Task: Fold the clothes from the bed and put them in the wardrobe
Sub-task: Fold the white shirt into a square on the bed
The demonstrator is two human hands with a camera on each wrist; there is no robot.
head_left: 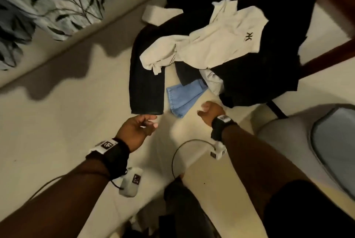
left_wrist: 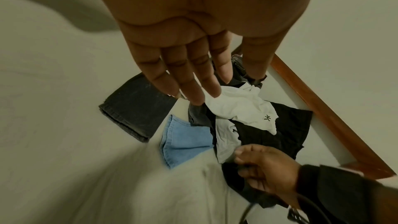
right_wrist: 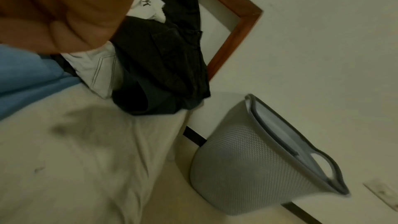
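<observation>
A pile of clothes lies on the bed's cream sheet (head_left: 67, 113). It holds dark jeans (head_left: 147, 84), a white shirt with a small black logo (head_left: 221, 40), a light blue denim piece (head_left: 184, 97) and a black garment (head_left: 259, 76). My left hand (head_left: 149, 122) hovers just below the dark jeans' hem, fingers straight (left_wrist: 193, 81), holding nothing. My right hand (head_left: 203, 111) is between the blue denim and the black garment, fingers loosely curled (left_wrist: 247, 161), nothing in it. In the right wrist view the blue denim (right_wrist: 25, 74) and a pale striped garment (right_wrist: 96, 71) lie under the palm.
A leaf-patterned pillow (head_left: 48, 3) lies at the back left. The wooden bed frame (head_left: 330, 53) runs behind the pile on the right. A grey laundry basket (right_wrist: 258, 159) stands on the floor beside the bed's right edge.
</observation>
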